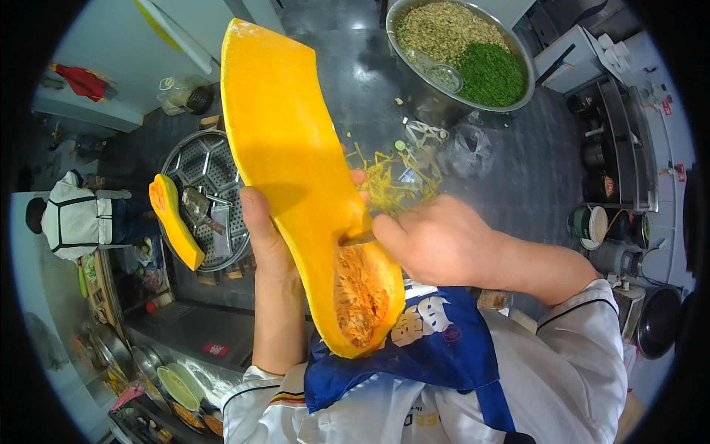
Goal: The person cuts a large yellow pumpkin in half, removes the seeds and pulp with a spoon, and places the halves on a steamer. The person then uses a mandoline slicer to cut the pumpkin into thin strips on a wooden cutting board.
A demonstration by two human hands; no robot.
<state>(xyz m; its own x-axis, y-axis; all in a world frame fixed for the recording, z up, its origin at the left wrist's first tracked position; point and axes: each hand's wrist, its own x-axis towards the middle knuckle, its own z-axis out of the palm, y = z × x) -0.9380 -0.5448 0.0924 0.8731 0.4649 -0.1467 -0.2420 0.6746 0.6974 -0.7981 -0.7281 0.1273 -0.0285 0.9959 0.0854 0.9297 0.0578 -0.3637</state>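
A long halved butternut-type squash (pixel 288 139) with orange flesh lies tilted in my left hand (pixel 266 238), thumb on its near edge and fingertips showing beyond the far edge. Its seed cavity (pixel 360 299), full of stringy pulp and seeds, is at the end nearest my blue apron. My right hand (pixel 444 241) is closed around a metal tool, perhaps a spoon (pixel 358 239), whose end touches the upper rim of the cavity; most of it is hidden by my fingers. Yellow peelings (pixel 388 180) lie on the floor beyond the squash.
Another squash half (pixel 175 222) rests on a perforated metal steamer tray (pixel 206 144) at left. A large metal basin (pixel 527 91) holds chopped greens and a pale chopped filling. Beside it lies a clear plastic bag (pixel 468 150). A person (pixel 77 213) stands at a counter, far left.
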